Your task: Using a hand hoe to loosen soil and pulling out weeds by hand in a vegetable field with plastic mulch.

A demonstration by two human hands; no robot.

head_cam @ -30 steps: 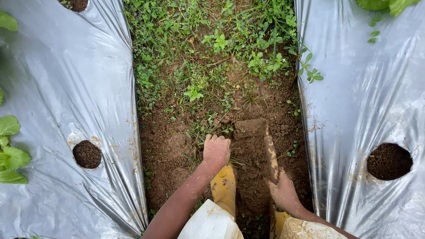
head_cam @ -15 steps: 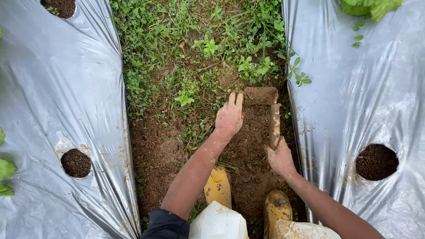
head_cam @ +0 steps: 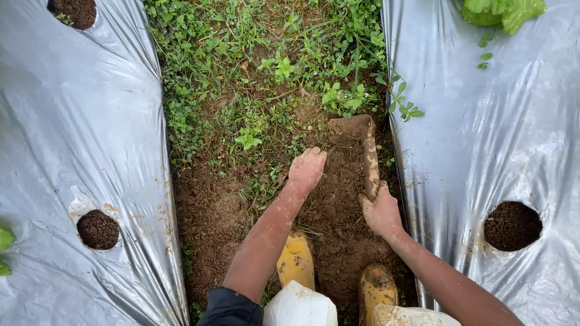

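My right hand (head_cam: 380,211) grips the muddy handle of a small hoe (head_cam: 368,154), whose soil-caked blade lies flat on the ground at the edge of the weeds (head_cam: 284,66). My left hand (head_cam: 306,170), dirty with soil, is curled over the loose weeds and roots on the bare earth just left of the hoe handle; whether it holds any I cannot tell. Both forearms reach forward over my two yellow rubber boots (head_cam: 296,259), which stand in the furrow.
The soil furrow (head_cam: 211,211) runs between two beds covered in silver plastic mulch (head_cam: 78,133). Round planting holes filled with soil show in the left sheet (head_cam: 98,229) and the right sheet (head_cam: 512,226). Green leafy plants (head_cam: 501,12) grow at the top right.
Both hands and the hoe have moved forward along the furrow toward the weeds. The left hand, spread flat half a second ago, is now curled down on the soil.
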